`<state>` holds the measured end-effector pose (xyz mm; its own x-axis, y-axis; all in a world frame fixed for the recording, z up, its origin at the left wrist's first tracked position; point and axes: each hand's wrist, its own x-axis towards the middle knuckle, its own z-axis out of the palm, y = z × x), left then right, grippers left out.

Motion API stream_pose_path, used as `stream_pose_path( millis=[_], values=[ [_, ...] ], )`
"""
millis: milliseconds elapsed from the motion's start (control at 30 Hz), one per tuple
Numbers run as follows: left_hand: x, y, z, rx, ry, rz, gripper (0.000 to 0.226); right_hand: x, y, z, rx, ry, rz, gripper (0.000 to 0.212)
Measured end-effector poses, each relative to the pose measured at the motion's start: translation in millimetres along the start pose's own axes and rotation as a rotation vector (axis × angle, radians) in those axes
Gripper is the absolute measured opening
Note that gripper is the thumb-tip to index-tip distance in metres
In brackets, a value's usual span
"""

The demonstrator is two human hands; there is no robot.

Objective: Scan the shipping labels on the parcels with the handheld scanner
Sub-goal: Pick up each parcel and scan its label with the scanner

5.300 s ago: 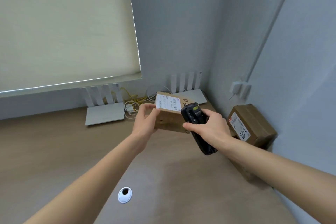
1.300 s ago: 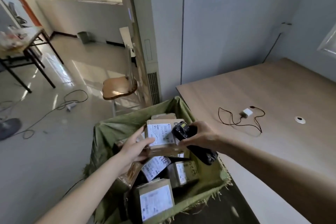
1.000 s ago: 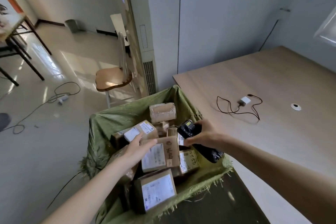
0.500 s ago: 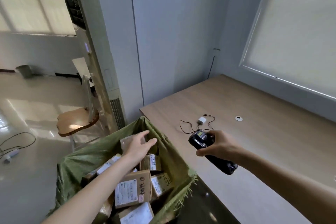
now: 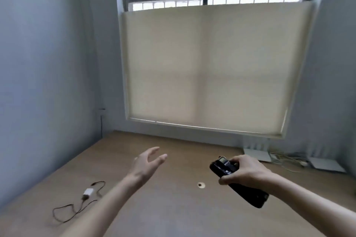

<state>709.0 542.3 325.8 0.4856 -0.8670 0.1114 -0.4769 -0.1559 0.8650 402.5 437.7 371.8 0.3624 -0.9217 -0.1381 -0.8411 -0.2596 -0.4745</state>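
Note:
My right hand (image 5: 243, 171) grips the black handheld scanner (image 5: 229, 174), its small screen facing up, held above the right part of the wooden desk (image 5: 163, 204). My left hand (image 5: 147, 163) hovers over the desk's middle with fingers spread and nothing in it. No parcel shows in this view; the sack of parcels is out of frame.
A white charger with a dark cable (image 5: 87, 192) lies at the desk's left. A round cable hole (image 5: 201, 185) sits between my arms. Two white routers (image 5: 256, 155) and tangled cables stand at the back right under the blinded window (image 5: 204, 67). A wall closes the left side.
My view has swung right, from the green sack of parcels to the desk and window. My left hand let go of the parcel in the sack and now hangs empty; the scanner stays in my right.

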Motion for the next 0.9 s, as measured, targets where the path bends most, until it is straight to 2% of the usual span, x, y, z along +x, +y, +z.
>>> stream_pose_path(
  millis=[200, 400, 567, 667, 900],
  values=[
    [-13, 143, 222, -0.034, -0.278, 0.181, 0.061, -80, 201, -122, -0.051, 0.185, 0.303, 0.070],
    [-43, 240, 401, -0.039, -0.501, 0.318, 0.064, -151, 364, -184, -0.006, 0.359, 0.647, 0.078],
    [-62, 294, 525, 0.018, -0.636, 0.424, 0.064, -188, 462, -208, 0.021, 0.417, 0.851, 0.067],
    [-62, 317, 591, 0.048, -0.667, 0.488, 0.067, -191, 509, -219, 0.033, 0.429, 0.914, 0.069],
    [-18, 351, 734, 0.046, -0.736, 0.501, 0.072, -131, 608, -256, 0.057, 0.425, 0.962, 0.068]
  ],
)
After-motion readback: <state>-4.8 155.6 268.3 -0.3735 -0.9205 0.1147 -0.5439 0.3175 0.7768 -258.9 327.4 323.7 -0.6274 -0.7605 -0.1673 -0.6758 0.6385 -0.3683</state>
